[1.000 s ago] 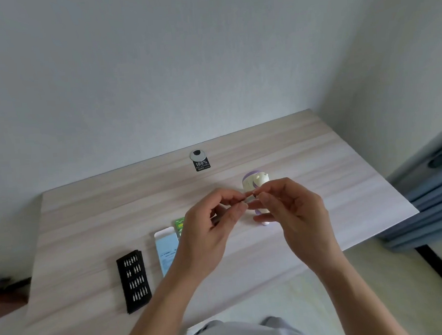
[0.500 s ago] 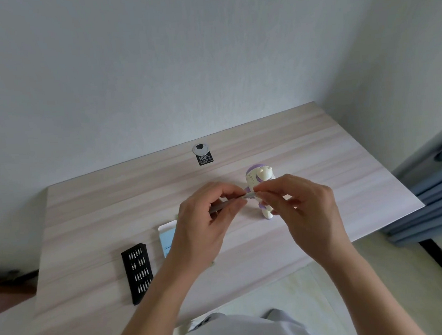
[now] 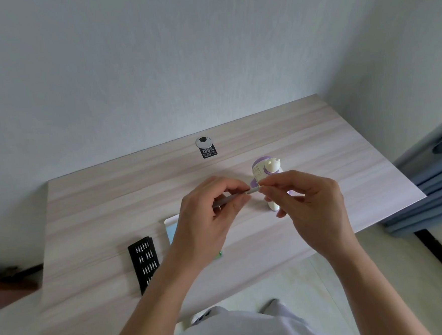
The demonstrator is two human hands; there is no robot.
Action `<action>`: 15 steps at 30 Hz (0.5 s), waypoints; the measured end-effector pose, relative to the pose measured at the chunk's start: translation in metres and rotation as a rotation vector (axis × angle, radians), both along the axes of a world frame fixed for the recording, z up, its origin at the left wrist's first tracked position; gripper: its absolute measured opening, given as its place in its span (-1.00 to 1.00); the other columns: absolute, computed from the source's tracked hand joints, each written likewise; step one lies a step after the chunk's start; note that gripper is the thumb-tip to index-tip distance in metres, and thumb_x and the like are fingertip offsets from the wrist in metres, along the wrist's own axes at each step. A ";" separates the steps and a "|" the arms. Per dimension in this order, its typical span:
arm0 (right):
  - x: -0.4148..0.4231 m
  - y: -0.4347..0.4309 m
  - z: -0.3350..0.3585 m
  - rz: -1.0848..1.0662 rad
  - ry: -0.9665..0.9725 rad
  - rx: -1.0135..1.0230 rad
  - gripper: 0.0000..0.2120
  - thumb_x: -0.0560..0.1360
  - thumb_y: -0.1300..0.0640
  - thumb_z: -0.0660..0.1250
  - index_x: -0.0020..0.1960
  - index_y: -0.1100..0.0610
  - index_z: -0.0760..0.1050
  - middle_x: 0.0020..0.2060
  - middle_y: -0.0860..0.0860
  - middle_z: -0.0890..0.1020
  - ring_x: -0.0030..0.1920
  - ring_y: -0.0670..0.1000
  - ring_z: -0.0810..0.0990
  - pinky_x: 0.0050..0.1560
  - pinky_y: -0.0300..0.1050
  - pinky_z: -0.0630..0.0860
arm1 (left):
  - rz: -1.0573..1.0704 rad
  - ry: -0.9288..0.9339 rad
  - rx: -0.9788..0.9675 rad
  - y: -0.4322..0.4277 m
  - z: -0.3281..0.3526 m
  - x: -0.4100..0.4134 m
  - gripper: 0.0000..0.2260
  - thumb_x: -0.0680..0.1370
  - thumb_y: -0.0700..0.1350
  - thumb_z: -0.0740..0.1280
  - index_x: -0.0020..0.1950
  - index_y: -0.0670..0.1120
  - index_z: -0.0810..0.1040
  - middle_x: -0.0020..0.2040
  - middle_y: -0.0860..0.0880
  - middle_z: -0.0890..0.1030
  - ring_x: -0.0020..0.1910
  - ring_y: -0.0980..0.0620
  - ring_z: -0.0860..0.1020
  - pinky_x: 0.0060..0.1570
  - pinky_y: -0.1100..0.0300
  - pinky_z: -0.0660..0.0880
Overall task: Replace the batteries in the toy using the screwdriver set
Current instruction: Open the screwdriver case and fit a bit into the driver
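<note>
Clothing: a white garment (image 3: 241, 330) fills the near edge, below the desk (image 3: 86, 203).
Bit tray: a black bit tray (image 3: 143, 261) lies flat on the near left of the desk, rows of small metal bits showing.
Packet: a white and pale blue packet (image 3: 171, 224) lies just right of the tray, mostly hidden under the left wrist.
Left hand: the left hand (image 3: 208, 220) is raised over the middle of the desk, fingers curled round the screwdriver (image 3: 242, 194).
Right hand: the right hand (image 3: 311, 208) pinches the screwdriver's right end between thumb and forefinger.
Screwdriver: thin, grey, nearly level, bridging both hands.
Toy: the white and purple toy (image 3: 266, 170) is on the desk right of centre, just behind the right fingers, its lower part partly hidden.
Far edge: a round grey cable cover (image 3: 203, 142) with a black label (image 3: 209, 152) touching it.
</note>
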State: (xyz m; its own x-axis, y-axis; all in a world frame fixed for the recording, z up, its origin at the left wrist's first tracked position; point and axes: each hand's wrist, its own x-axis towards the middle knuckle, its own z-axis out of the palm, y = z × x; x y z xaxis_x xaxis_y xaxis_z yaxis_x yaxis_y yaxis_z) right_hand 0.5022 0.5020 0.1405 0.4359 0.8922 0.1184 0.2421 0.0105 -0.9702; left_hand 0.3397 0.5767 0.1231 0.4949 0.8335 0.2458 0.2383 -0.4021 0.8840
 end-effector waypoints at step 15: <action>-0.042 0.003 -0.017 -0.053 0.236 0.055 -0.84 0.41 0.25 0.51 -0.08 0.03 0.66 -0.24 0.06 0.72 -0.28 0.07 0.69 -0.40 -0.15 0.56 | -0.131 -0.023 -0.025 0.014 -0.005 -0.028 -0.94 0.57 -0.16 0.42 0.03 -0.11 0.65 -0.09 0.08 0.65 -0.12 0.15 0.58 -0.14 0.33 0.49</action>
State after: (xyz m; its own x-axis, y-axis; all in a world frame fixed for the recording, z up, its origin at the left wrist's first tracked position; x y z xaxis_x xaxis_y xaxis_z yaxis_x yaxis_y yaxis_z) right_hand 0.4598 0.5055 0.1231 0.5029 0.8625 0.0557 0.0105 0.0583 -0.9982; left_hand 0.3116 0.5908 0.1176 0.5942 0.7682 0.2382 0.1647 -0.4061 0.8989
